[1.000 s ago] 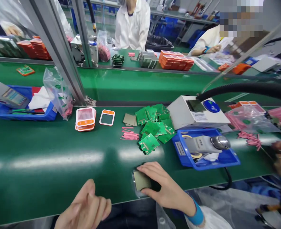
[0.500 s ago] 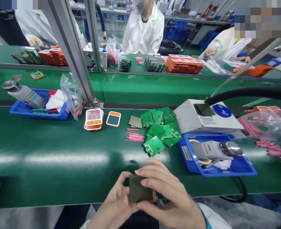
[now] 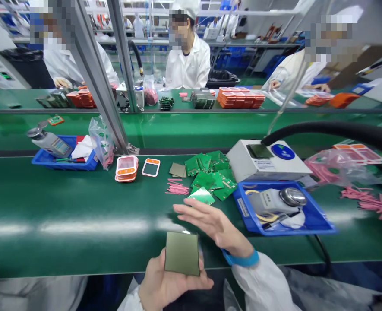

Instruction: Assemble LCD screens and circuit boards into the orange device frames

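Note:
A square grey-green LCD panel (image 3: 181,254) rests in my left hand (image 3: 158,280), gripped by its edges near the front of the bench. My right hand (image 3: 215,222) is off the panel, palm down with fingers stretched out. Its fingertips are just in front of the nearest green circuit board (image 3: 202,196), part of a loose pile of circuit boards (image 3: 212,179). Left of the pile lie pink strips (image 3: 177,188) and a few flat grey-brown squares (image 3: 178,169). Farther left are a single white-and-orange frame (image 3: 159,168) and a stack of such frames (image 3: 126,166).
On the right, a blue tray (image 3: 242,216) holds a metal-capped bottle (image 3: 270,201); behind it stands a white box (image 3: 242,162) under a black hose (image 3: 320,129). Another blue tray (image 3: 90,164) sits left beside a metal post (image 3: 109,116). Co-workers in white sit opposite.
My right hand has let go of the panel and moved forward with its fingers straightened. The left hand keeps the panel, now tilted more toward me. The head view has tipped upward.

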`<state>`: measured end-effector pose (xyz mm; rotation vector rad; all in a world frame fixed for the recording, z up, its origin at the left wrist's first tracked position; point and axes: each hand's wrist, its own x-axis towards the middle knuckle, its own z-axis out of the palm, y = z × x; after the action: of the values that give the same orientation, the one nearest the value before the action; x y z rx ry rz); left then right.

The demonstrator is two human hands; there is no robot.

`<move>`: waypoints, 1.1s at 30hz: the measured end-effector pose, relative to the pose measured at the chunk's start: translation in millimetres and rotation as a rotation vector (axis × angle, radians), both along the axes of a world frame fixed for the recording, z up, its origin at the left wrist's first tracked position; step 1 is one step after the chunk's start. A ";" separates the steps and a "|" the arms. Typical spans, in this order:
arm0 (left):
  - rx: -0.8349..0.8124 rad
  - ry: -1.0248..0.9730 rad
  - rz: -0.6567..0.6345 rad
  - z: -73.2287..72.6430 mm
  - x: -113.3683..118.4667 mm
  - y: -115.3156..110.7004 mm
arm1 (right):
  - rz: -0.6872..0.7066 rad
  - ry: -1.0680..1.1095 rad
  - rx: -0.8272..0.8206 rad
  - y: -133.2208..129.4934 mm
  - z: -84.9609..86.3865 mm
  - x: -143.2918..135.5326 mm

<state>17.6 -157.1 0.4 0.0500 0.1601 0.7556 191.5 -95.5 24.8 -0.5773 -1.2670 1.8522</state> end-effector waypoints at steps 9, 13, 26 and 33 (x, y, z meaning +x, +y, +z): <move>0.087 -0.005 -0.020 5.6 20.1 -4.8 | 0.556 0.261 -0.214 10.7 -17.2 -1.5; 0.042 0.006 -0.046 7.8 26.2 -5.8 | 0.469 0.350 -0.283 1.3 -23.3 -6.8; 0.024 0.747 0.360 8.4 -17.1 12.7 | -0.184 0.429 -0.563 -5.8 -38.1 4.8; 0.248 1.184 0.677 28.7 -43.6 39.1 | -0.155 0.492 -0.629 -8.6 -42.0 -0.7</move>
<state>-26.0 -118.1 29.1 0.7126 1.2562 1.3433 190.8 -104.1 -17.3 -0.4767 -0.3007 2.0807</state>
